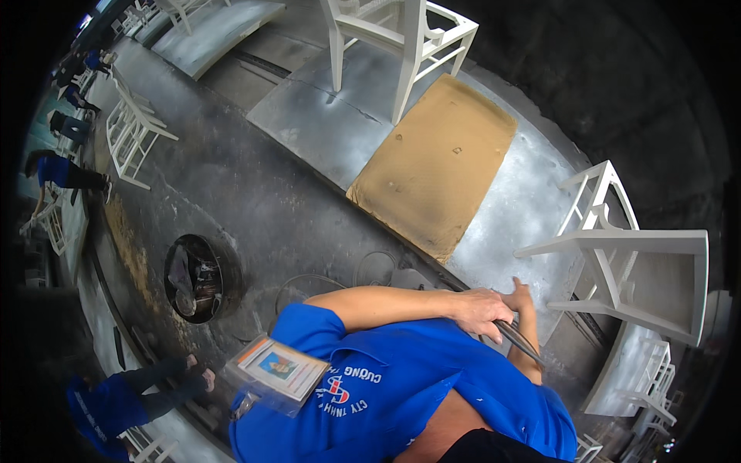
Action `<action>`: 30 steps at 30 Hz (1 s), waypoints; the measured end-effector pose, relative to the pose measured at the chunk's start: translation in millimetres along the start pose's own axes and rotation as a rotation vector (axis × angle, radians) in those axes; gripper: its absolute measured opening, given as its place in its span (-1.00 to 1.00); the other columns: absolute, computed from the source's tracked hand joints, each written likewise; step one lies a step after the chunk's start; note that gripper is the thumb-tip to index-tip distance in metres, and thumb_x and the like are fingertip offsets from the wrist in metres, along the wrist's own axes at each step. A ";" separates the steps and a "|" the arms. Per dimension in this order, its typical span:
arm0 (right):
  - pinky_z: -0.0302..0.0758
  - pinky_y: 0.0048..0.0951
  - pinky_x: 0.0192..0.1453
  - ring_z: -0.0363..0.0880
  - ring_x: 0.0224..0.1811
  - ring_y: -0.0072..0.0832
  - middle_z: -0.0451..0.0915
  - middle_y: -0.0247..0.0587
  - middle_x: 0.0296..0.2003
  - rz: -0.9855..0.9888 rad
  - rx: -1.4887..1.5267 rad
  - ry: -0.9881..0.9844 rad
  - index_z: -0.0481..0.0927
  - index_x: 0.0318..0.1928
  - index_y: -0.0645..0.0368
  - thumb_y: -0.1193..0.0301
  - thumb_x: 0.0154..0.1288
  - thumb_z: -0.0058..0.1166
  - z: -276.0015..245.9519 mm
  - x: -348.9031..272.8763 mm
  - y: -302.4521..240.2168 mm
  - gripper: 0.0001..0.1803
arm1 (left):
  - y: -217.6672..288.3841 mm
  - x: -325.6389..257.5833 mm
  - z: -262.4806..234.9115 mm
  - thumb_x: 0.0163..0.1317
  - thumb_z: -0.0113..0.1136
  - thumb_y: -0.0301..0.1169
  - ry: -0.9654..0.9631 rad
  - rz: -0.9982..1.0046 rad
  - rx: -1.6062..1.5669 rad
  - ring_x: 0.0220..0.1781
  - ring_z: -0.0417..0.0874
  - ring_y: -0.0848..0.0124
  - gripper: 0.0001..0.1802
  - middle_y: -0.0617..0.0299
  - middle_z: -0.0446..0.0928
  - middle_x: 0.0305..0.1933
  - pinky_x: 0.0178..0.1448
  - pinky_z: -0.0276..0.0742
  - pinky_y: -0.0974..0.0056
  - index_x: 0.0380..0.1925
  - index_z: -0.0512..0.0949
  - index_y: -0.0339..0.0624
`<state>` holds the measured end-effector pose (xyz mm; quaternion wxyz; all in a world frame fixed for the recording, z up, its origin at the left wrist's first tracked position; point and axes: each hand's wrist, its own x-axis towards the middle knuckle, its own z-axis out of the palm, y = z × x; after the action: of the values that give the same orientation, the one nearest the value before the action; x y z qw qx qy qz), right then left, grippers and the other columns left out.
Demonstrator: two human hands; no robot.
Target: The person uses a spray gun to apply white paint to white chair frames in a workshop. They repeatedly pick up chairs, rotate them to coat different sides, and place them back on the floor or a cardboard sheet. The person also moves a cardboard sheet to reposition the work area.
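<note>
My left hand reaches across my body and is closed around a dark hose or cable, which hangs down beside my right forearm. Just beyond it, my right hand is partly hidden; its visible fingers are stretched out, and no object shows in them. Close to the right hand stands a white wooden chair with a greyish panel. Its legs point toward my hands over a silvery, paint-dusted platform. A brown cardboard sheet lies flat on that platform.
Another white chair stands beyond the cardboard. On the dark floor at left are a round metal drum with debris inside and thin looped hose. A white chair and several people in blue are farther left. More white chairs stand lower right.
</note>
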<state>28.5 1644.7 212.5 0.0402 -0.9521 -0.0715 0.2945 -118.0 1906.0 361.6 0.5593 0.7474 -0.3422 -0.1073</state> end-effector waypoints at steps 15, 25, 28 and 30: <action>0.38 0.15 0.40 0.24 0.49 0.05 0.17 0.07 0.48 0.029 -0.217 -0.190 0.10 0.59 -0.10 0.06 0.19 0.45 77.8 113.5 -158.1 0.06 | -39.8 -16.4 -138.4 0.28 0.37 -0.09 0.078 -0.069 -0.127 -0.34 0.64 0.08 -0.65 0.12 0.58 -0.45 -0.28 0.42 0.04 -0.32 0.61 -0.17; 0.51 0.31 0.26 0.50 0.38 0.11 0.46 0.19 0.36 -0.066 -0.040 -0.388 0.39 0.44 0.07 0.26 0.33 0.16 108.2 190.5 -176.8 -0.32 | -31.5 -14.4 -218.4 0.34 0.32 -0.18 0.173 -0.034 -0.070 -0.28 0.64 0.01 -0.71 0.09 0.59 -0.37 -0.21 0.47 -0.03 -0.21 0.58 -0.18; 0.74 0.23 -0.02 0.61 0.22 0.19 0.51 0.22 0.31 0.199 0.524 -0.349 0.32 0.48 0.22 0.14 0.46 0.03 117.4 203.2 -181.6 -0.30 | -34.7 -26.7 -234.0 0.34 0.32 -0.17 0.186 -0.007 -0.114 -0.28 0.65 0.02 -0.70 0.09 0.61 -0.36 -0.22 0.47 -0.01 -0.21 0.58 -0.19; 0.79 0.15 -0.09 0.61 0.22 0.15 0.49 0.21 0.33 0.335 0.855 -0.310 0.29 0.50 0.25 0.02 0.50 -0.01 109.7 205.1 -196.6 -0.24 | -39.4 -36.8 -243.2 0.34 0.33 -0.21 0.179 0.044 -0.135 -0.31 0.63 0.05 -0.71 0.10 0.57 -0.39 -0.24 0.47 0.02 -0.22 0.58 -0.22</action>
<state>111.6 1875.3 31.7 0.3688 -0.7936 0.2053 0.4382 2.2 2120.3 402.9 0.6389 0.7070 -0.2991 -0.0504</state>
